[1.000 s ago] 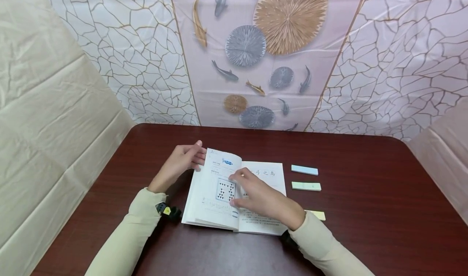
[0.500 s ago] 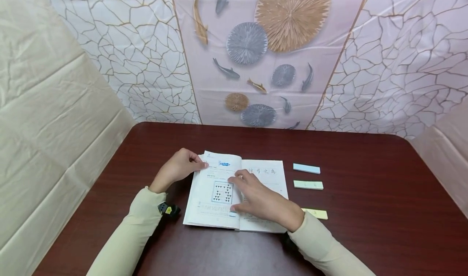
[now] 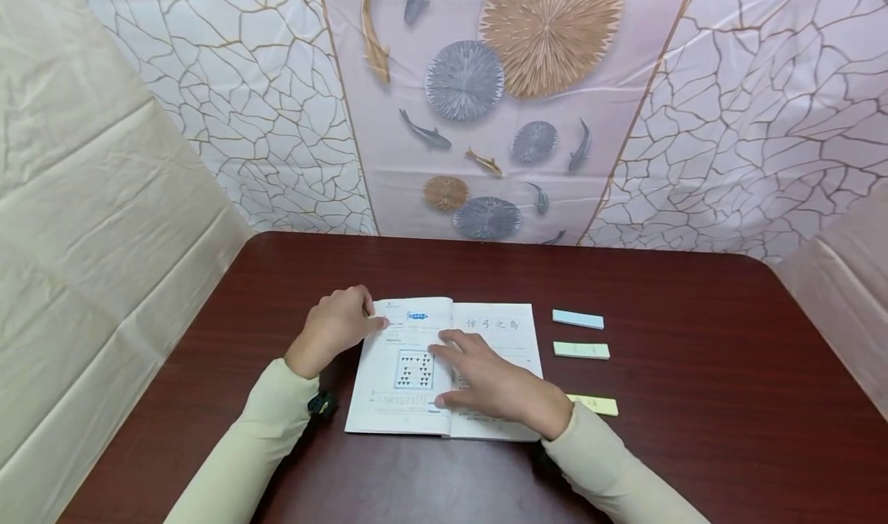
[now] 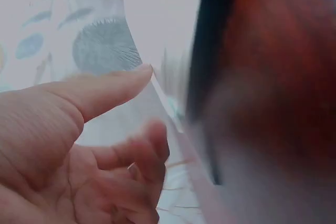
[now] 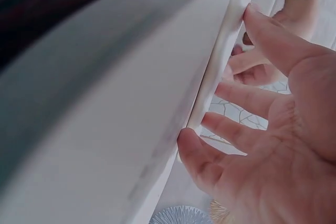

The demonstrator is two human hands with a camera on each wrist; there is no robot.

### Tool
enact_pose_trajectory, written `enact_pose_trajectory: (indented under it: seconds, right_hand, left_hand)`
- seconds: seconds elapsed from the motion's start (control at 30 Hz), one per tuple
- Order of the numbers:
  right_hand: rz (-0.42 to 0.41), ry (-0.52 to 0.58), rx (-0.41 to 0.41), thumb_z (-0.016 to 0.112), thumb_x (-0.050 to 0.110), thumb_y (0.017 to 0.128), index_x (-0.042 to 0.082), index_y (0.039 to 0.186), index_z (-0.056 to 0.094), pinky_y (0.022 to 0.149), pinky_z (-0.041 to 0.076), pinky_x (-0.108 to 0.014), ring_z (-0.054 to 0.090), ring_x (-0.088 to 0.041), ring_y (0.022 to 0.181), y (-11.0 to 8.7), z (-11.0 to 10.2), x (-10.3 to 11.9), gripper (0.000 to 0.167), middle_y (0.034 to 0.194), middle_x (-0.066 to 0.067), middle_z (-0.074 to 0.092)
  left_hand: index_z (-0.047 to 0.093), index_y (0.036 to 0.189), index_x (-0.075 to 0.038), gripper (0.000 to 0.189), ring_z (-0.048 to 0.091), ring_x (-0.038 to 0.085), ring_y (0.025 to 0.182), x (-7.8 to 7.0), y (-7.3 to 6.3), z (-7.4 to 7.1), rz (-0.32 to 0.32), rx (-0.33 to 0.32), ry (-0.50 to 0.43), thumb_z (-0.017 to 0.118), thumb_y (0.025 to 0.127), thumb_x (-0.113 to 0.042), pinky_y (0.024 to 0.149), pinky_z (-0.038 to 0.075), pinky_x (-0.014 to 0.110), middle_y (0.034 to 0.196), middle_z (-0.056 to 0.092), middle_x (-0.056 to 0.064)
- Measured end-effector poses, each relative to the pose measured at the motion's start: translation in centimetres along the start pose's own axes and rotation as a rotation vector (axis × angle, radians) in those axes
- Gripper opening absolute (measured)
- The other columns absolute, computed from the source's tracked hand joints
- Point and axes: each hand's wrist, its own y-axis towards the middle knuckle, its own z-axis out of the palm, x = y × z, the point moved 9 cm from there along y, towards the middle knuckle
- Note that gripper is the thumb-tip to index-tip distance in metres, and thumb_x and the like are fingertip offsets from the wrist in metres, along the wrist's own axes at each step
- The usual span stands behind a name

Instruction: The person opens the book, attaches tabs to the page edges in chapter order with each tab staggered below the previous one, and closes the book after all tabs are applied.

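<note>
- Your right hand (image 3: 496, 377) is spread wide, fingers parted and touching the open white paper book (image 3: 416, 370) near its central fold, gripping nothing.
- Your left hand (image 3: 336, 325) has its thumb tip at the book's outer left edge; the other fingers bend loosely, apart from the thumb, with no pinch showing.
- The book lies between your hands on the dark red-brown wooden counter (image 3: 694, 354).
- To its right lie a pale blue paper strip (image 3: 578, 319), a pale green paper strip (image 3: 581, 351) and a yellow paper strip (image 3: 598, 406).
- You seem to be settling a leaf flat; next likely calls for light pressure at the fold.
</note>
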Motion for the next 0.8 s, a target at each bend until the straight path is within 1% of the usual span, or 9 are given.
enact_pose_trajectory:
  seconds: [0.1, 0.17, 0.2, 0.27, 0.37, 0.47, 0.6, 0.7, 0.8]
  right_hand:
    - [0.002, -0.022, 0.009, 0.083, 0.027, 0.094, 0.005, 0.152, 0.055, 0.118, 0.039, -0.053, 0.038, -0.040, 0.149, 0.1, 0.1, -0.1, 0.068, 0.162, -0.019, 0.041]
    - [0.004, -0.038, 0.019, 0.082, 0.029, 0.095, 0.007, 0.152, 0.056, 0.118, 0.039, -0.052, 0.038, -0.041, 0.149, 0.2, 0.2, -0.2, 0.067, 0.163, -0.018, 0.041]
    - [0.004, -0.043, 0.024, 0.081, 0.029, 0.095, 0.008, 0.152, 0.056, 0.117, 0.040, -0.052, 0.038, -0.041, 0.149, 0.2, 0.2, -0.2, 0.066, 0.163, -0.018, 0.041]
    - [-0.001, -0.051, 0.036, 0.079, 0.029, 0.097, 0.008, 0.153, 0.056, 0.117, 0.040, -0.053, 0.038, -0.041, 0.149, 0.2, 0.1, -0.3, 0.064, 0.163, -0.017, 0.041]
    - [-0.020, -0.047, 0.051, 0.077, 0.025, 0.098, 0.007, 0.152, 0.057, 0.117, 0.040, -0.054, 0.038, -0.042, 0.149, 0.2, 0.0, -0.4, 0.059, 0.163, -0.018, 0.041]
    - [-0.050, -0.041, 0.065, 0.077, 0.020, 0.099, 0.007, 0.150, 0.059, 0.119, 0.035, -0.059, 0.038, -0.045, 0.148, 0.1, -0.2, -0.4, 0.055, 0.162, -0.019, 0.042]
    - [-0.087, -0.053, 0.101, 0.076, 0.014, 0.099, 0.007, 0.150, 0.060, 0.122, 0.029, -0.063, 0.036, -0.045, 0.151, 0.0, -0.4, -0.5, 0.054, 0.164, -0.021, 0.041]
    - [-0.108, -0.071, 0.129, 0.074, 0.010, 0.099, 0.008, 0.151, 0.058, 0.122, 0.031, -0.061, 0.034, -0.043, 0.153, -0.1, -0.4, -0.4, 0.054, 0.165, -0.021, 0.039]
    - [-0.120, -0.084, 0.150, 0.072, 0.008, 0.100, 0.008, 0.152, 0.057, 0.120, 0.034, -0.059, 0.035, -0.042, 0.153, -0.1, -0.5, -0.5, 0.054, 0.166, -0.020, 0.038]
  left_hand:
    - [0.065, 0.116, -0.007, 0.041, 0.062, 0.024, 0.085, -1.6, -0.6, -0.4, 0.053, -0.001, 0.039, 0.085, 0.091, -0.031, 0.069, 0.051, 0.039, 0.099, 0.067, 0.007]
    - [0.063, 0.130, -0.006, 0.055, 0.062, 0.027, 0.102, -2.8, -1.0, -0.2, 0.114, 0.028, 0.051, 0.088, 0.088, -0.031, 0.083, 0.055, 0.043, 0.116, 0.067, 0.011]
    - [0.062, 0.136, -0.006, 0.062, 0.061, 0.028, 0.111, -3.4, -1.2, 0.1, 0.145, 0.056, 0.052, 0.089, 0.087, -0.030, 0.090, 0.055, 0.045, 0.126, 0.065, 0.012]
    - [0.057, 0.146, -0.006, 0.074, 0.056, 0.029, 0.127, -4.6, -1.6, 0.9, 0.210, 0.115, 0.050, 0.091, 0.085, -0.030, 0.103, 0.052, 0.048, 0.142, 0.059, 0.013]
    - [0.050, 0.155, -0.006, 0.085, 0.046, 0.032, 0.144, -6.2, -2.0, 2.6, 0.303, 0.198, 0.039, 0.091, 0.085, -0.031, 0.115, 0.044, 0.050, 0.159, 0.046, 0.015]
    - [0.047, 0.158, -0.010, 0.088, 0.037, 0.034, 0.153, -7.1, -2.3, 4.0, 0.352, 0.239, 0.032, 0.090, 0.086, -0.033, 0.119, 0.039, 0.052, 0.167, 0.037, 0.015]
    - [0.047, 0.160, -0.014, 0.089, 0.031, 0.036, 0.156, -7.4, -2.5, 5.0, 0.372, 0.231, 0.026, 0.090, 0.085, -0.039, 0.121, 0.034, 0.057, 0.171, 0.030, 0.014]
    - [0.043, 0.163, -0.018, 0.093, 0.028, 0.036, 0.158, -7.5, -2.6, 5.5, 0.378, 0.234, 0.036, 0.087, 0.086, -0.047, 0.121, 0.032, 0.061, 0.173, 0.027, 0.012]
    - [0.038, 0.165, -0.020, 0.095, 0.026, 0.035, 0.159, -7.4, -2.7, 5.8, 0.378, 0.245, 0.052, 0.084, 0.088, -0.051, 0.121, 0.030, 0.064, 0.174, 0.025, 0.011]
